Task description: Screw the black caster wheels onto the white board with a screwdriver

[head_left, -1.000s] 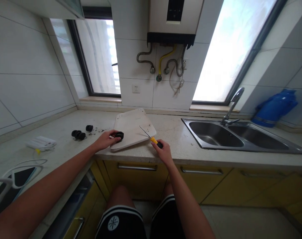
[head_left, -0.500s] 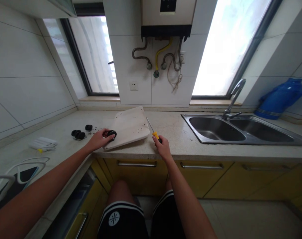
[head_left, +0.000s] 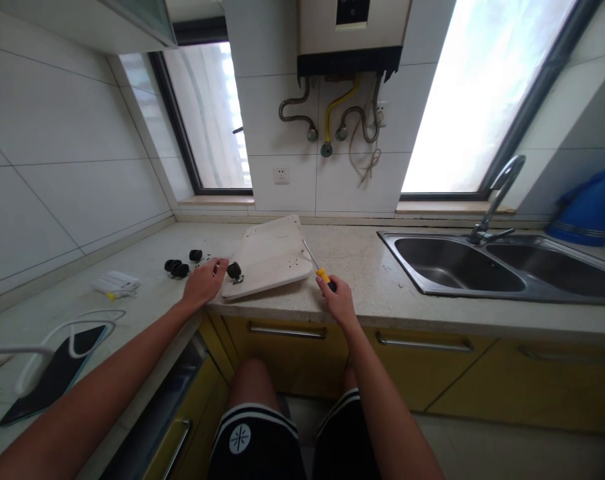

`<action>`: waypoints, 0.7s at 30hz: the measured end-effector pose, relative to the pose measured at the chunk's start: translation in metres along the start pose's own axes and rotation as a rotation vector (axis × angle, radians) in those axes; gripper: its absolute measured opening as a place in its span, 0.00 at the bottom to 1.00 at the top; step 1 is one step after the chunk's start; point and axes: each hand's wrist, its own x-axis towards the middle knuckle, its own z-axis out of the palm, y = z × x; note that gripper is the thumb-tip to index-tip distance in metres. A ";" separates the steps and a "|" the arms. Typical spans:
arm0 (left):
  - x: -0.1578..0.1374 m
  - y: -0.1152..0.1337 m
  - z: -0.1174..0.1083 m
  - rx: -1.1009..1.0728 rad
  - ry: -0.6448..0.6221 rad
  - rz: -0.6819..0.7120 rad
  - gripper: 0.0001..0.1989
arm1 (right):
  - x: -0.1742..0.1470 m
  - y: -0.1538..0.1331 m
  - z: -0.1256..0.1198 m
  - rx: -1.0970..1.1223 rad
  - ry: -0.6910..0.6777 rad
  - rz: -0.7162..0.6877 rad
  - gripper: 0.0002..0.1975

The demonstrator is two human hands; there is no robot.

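My right hand (head_left: 335, 293) is closed round the yellow and black handle of a screwdriver (head_left: 324, 275), its shaft pointing up and left by the right edge of a white board (head_left: 272, 255). The board lies tilted on the counter, with small dark holes near its corners. A black caster wheel (head_left: 234, 270) with a metal plate stands on the board's front left corner. Just left of it, my left hand (head_left: 205, 282) rests at the board's edge near small dark bits (head_left: 209, 256), fingers bent and slightly apart, no longer touching the caster.
Several loose black casters (head_left: 176, 268) lie on the counter to the left, with a white object (head_left: 115, 283) nearer me. A dark flat device (head_left: 57, 373) and white cable lie at the far left. To the right is a steel double sink (head_left: 407, 283) with a faucet (head_left: 502, 183).
My left hand has let go of the caster and shifted left off it. The caster stays on the board's corner. My right hand keeps the screwdriver. The view has turned slightly left.
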 end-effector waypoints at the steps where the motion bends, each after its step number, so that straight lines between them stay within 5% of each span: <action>1: 0.004 -0.011 -0.003 0.016 0.024 -0.036 0.28 | 0.000 0.000 0.000 -0.007 -0.001 0.000 0.21; 6: 0.027 -0.077 -0.018 0.131 0.126 -0.211 0.25 | 0.002 0.001 0.003 -0.042 -0.010 0.005 0.20; 10: 0.034 -0.111 -0.018 0.181 0.060 -0.242 0.29 | 0.003 0.002 0.005 -0.065 -0.009 0.000 0.20; 21: 0.039 -0.120 -0.006 0.194 -0.059 -0.232 0.29 | 0.004 0.006 0.007 -0.094 0.022 -0.031 0.20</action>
